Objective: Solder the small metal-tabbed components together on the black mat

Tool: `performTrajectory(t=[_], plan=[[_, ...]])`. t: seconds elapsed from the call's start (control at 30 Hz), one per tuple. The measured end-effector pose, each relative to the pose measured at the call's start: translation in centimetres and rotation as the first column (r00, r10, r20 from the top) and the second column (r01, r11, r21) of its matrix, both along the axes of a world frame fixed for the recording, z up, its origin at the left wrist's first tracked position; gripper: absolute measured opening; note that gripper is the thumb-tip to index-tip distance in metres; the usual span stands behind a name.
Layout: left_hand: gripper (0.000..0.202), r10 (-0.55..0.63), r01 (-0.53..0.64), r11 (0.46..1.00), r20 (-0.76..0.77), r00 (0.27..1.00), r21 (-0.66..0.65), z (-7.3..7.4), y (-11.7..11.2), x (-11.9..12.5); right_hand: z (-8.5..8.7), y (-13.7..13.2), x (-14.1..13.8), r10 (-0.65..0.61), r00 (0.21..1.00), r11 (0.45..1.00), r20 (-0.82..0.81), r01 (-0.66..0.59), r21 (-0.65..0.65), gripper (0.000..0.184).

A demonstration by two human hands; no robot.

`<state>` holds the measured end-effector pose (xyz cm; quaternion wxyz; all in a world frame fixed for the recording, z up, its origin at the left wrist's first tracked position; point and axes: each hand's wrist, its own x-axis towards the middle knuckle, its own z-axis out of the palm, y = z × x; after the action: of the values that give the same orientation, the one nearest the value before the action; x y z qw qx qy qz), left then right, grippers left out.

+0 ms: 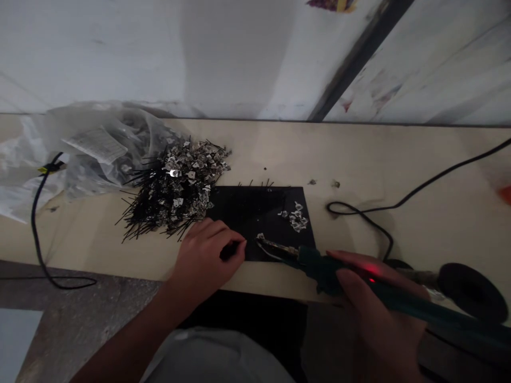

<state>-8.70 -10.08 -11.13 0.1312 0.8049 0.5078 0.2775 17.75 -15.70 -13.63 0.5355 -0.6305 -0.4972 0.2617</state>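
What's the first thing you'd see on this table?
A glittery heap of small silver pieces with black wires sits left of the black rectangular mat. The right hand grips a teal-handled soldering iron with a red light, its tip near the left hand.

A single head-worn camera looks forward and steeply down from close above the pale beige wooden surface (359,159), which crosses the middle of the frame. The white painted wall (159,48) fills the top. The left hand (207,252) and right hand (375,314) enter from the bottom edge.
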Motion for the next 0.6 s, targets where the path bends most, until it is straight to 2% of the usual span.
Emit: performTrajectory(t=[0.4, 0.6], plan=[[0.013, 0.001, -0.001, 1.000, 0.011, 1.000, 0.022, -0.26, -0.01, 0.07, -0.32, -0.11, 0.08, 0.010, 0.999, 1.000, -0.030, -0.009, 0.023, 0.010], [0.011, -0.018, 0.018, 1.000, 0.028, 0.999, 0.025, -0.38, -0.05, -0.08, -0.35, -0.22, 0.17, -0.040, 0.998, 0.999, -0.052, 0.039, -0.006, 0.015]])
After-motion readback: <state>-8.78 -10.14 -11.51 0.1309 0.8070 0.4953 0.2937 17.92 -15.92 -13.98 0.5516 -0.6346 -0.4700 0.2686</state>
